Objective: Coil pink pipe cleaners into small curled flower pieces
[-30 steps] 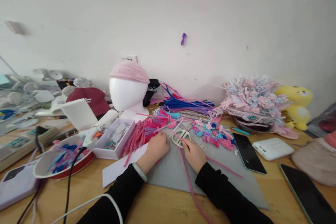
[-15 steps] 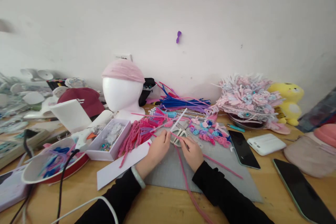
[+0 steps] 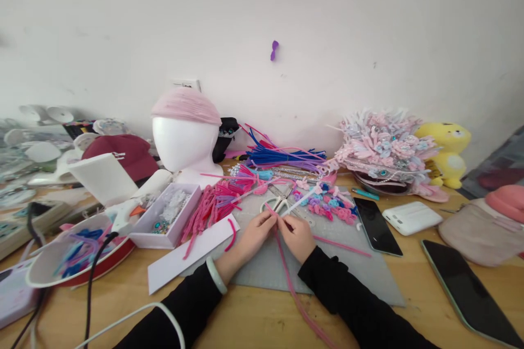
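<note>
My left hand (image 3: 254, 233) and my right hand (image 3: 297, 235) meet over a grey mat (image 3: 360, 278), fingers pinched together on the upper end of a long pink pipe cleaner (image 3: 291, 286) that trails down towards me. Both hands also seem to hold a pale stick (image 3: 305, 198) that slants up to the right. Scissors with pale handles (image 3: 278, 203) lie just beyond my fingers. A short curved pink piece (image 3: 232, 227) rests on a white card (image 3: 184, 259) left of my left hand.
A white mannequin head with a pink cap (image 3: 185, 131), piles of pink pipe cleaners (image 3: 213, 204) and blue ones (image 3: 282, 156), small coloured flowers (image 3: 327, 204), a floral headpiece (image 3: 385, 147), two phones (image 3: 373, 218), a power bank (image 3: 412, 217), a bead box (image 3: 167, 215) and a bowl (image 3: 73, 251) crowd the table.
My hands have drawn back from the scissors towards me and closed together on the pink pipe cleaner. A short pink piece now lies on the white card. The camera has drifted right.
</note>
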